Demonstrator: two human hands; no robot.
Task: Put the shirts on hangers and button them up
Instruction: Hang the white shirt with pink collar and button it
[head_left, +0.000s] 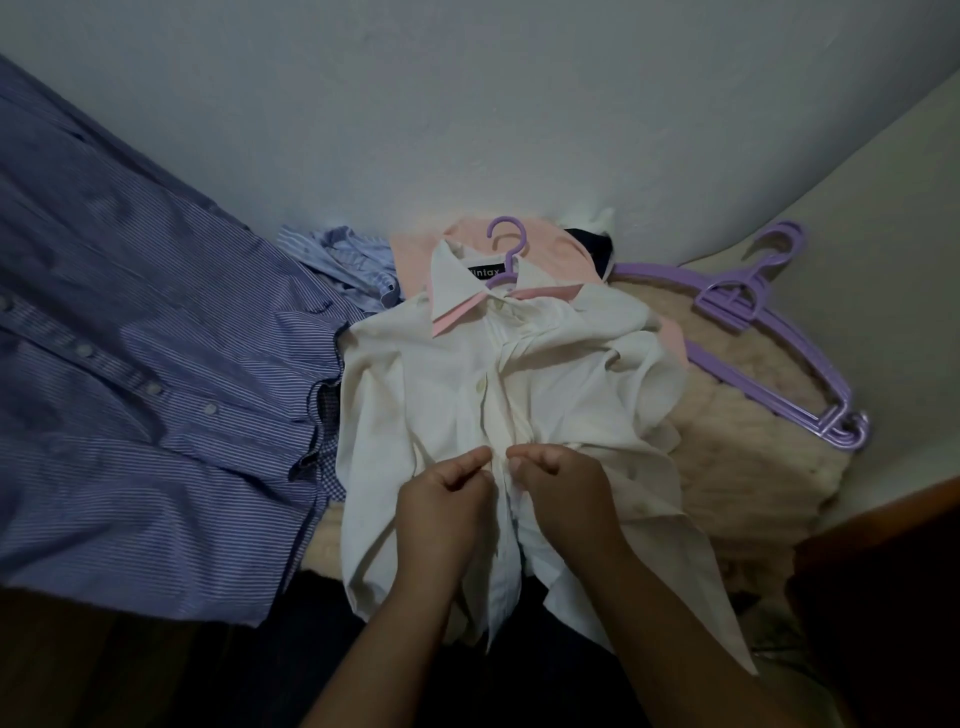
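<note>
A white shirt (447, 395) with a pink-lined collar lies face up in the middle, on a purple hanger (506, 249) whose hook shows above the collar. One button is closed on the upper placket. My left hand (441, 509) and my right hand (561, 493) meet at the placket lower down, each pinching one front edge of the white shirt with curled fingers. A blue striped shirt (119, 395) lies buttoned at the left.
A stack of spare purple hangers (769, 343) lies at the right on a cream fluffy rug (743, 457). Pink (550, 254), light blue (337, 254) and dark garments are piled behind the white shirt against the wall. A dark wooden edge (883, 525) shows at lower right.
</note>
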